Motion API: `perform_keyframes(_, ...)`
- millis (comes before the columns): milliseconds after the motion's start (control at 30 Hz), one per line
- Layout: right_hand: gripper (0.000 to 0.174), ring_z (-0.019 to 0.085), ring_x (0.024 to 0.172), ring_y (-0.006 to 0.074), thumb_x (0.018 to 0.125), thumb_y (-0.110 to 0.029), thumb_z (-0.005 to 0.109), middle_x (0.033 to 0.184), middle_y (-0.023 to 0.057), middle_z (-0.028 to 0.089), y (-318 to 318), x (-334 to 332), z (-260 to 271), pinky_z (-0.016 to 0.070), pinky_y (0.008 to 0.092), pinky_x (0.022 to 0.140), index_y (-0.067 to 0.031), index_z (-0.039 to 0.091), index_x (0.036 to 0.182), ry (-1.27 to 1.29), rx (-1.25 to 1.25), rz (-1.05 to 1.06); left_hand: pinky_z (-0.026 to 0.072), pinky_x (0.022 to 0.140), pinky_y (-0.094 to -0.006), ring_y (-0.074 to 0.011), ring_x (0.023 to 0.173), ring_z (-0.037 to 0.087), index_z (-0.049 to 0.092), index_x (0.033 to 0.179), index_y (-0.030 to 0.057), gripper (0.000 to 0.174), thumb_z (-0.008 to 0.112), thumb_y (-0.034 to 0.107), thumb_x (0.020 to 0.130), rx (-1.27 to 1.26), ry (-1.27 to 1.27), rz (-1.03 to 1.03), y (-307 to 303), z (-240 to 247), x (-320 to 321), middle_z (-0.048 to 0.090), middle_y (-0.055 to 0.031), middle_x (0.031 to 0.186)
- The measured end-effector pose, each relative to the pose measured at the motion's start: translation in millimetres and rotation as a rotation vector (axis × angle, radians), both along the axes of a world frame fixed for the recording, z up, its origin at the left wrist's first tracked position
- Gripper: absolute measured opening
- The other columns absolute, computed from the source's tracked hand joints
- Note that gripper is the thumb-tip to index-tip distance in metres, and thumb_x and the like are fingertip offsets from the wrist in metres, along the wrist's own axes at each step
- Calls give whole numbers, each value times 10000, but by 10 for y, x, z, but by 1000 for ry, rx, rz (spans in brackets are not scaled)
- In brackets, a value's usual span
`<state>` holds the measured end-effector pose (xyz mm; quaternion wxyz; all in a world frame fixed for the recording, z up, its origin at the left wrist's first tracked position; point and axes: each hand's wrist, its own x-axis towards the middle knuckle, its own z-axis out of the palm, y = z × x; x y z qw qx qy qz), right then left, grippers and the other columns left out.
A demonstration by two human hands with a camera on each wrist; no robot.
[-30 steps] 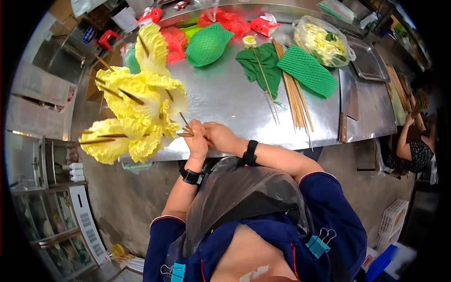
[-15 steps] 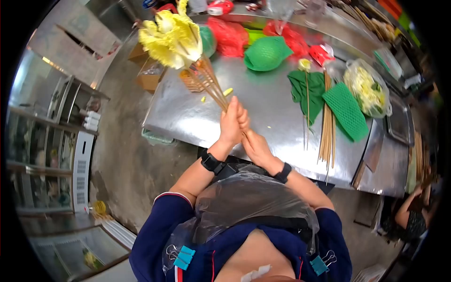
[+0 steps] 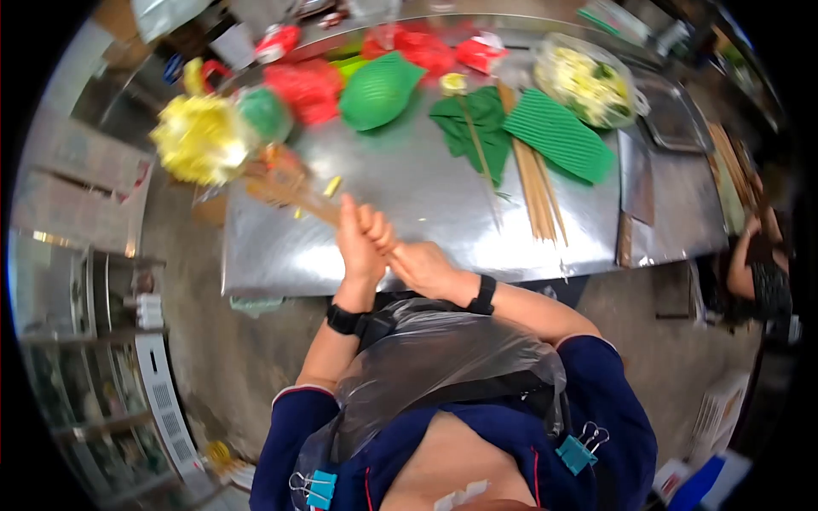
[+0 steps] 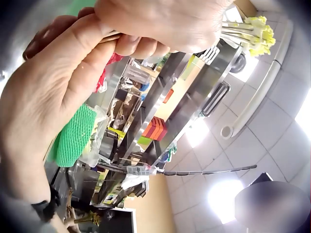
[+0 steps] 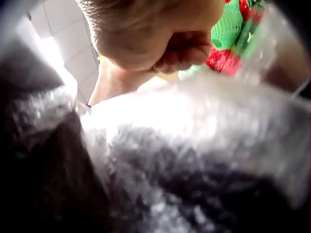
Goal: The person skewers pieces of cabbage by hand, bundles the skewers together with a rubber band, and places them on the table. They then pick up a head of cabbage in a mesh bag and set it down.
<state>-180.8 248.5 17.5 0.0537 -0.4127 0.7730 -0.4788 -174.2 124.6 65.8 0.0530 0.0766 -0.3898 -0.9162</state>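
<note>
Yellow napa cabbage leaves [image 3: 200, 140] are spread at the far end of a bunch of wooden skewers [image 3: 317, 203], blurred in the head view. My left hand [image 3: 365, 243] grips the bunch low down, its fingers wrapped round the sticks. Right up against it, my right hand [image 3: 426, 268] holds the butt ends. In the left wrist view, stick ends [image 4: 112, 37] show between the two hands, and the leaves [image 4: 262, 36] stand out beyond the left fist. The right wrist view has the curled right hand [image 5: 155, 36] above a clear plastic apron [image 5: 184, 121].
On the steel table [image 3: 409, 187] lie loose skewers [image 3: 532, 192], a green cloth [image 3: 469, 128], green foam nets [image 3: 558, 136] and a cleaver [image 3: 630, 192]. A bag of cut cabbage [image 3: 584, 77] sits behind. Small yellow scraps [image 3: 332, 185] lie near the bunch. Another person [image 3: 750, 272] is at the right.
The leafy bunch swung from pointing left toward the camera to up and away, then over to the left again. Both hands kept hold of the sticks; the head view turned and returned.
</note>
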Motion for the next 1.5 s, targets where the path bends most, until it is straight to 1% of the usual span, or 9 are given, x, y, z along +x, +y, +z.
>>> perform_keyframes(100,202,560,719,325,820,-198,571,800,133,572,162,-124,122,434,413,590,-47,500,934,106,134,6,134,378,-254,-84,402,124,203,549,160,522,308,473,953,8,100,38,-43,-83,-6,160,48,474)
perform_keyframes(200,319,580,831,291,806,-212,599,948,121,572,537,-355,166,478,365,704,-64,520,1077,170,46,-57,135,386,-252,-76,416,124,206,564,151,493,321,406,969,-248,111,259,-242,-231,-49,165,44,489)
perform_keyframes(333,228,601,811,225,844,-165,558,960,112,591,1244,-658,219,477,305,708,-27,565,1026,-61,20,-384,150,390,-246,-68,426,165,219,574,135,460,367,307,975,-389,156,437,-384,-488,-138,183,41,501)
perform_keyframes(500,178,601,773,179,869,-111,523,888,103,614,1551,-626,202,464,274,678,-8,582,1002,-188,4,-521,159,386,-250,-63,415,186,247,579,128,423,363,230,973,-619,181,517,-428,-787,-188,230,37,488)
perform_keyframes(533,176,600,769,178,870,-111,522,886,104,616,1571,-601,173,464,274,678,-6,584,998,-212,13,-532,187,423,-247,-56,457,254,296,606,104,396,420,263,947,-560,174,462,-488,-881,-162,294,34,498)
perform_keyframes(667,175,593,747,173,871,-114,524,874,103,615,1508,-623,101,462,270,671,-1,591,987,-240,73,-549,196,425,-239,-53,464,255,299,611,108,394,442,276,937,-574,183,478,-469,-902,-146,287,42,504)
perform_keyframes(1033,159,537,658,161,859,-107,543,822,90,585,1068,-693,146,434,260,610,3,599,959,-156,117,-432,189,378,-242,-70,406,236,273,570,135,435,395,260,968,-425,195,547,-597,-769,-104,253,36,485)
perform_keyframes(1300,129,563,662,160,849,-89,558,786,97,590,997,-671,-111,448,265,615,-5,604,934,-192,134,-381,179,379,-246,-67,407,213,258,566,134,451,365,287,976,-577,139,911,-1234,-606,238,244,37,485)
perform_keyframes(1500,112,567,629,211,838,-101,559,758,103,583,892,-578,-41,447,299,590,-29,611,907,-57,259,-371,187,382,-234,-53,408,241,273,568,135,444,412,288,961,-500,48,958,-1395,-749,297,252,52,482)
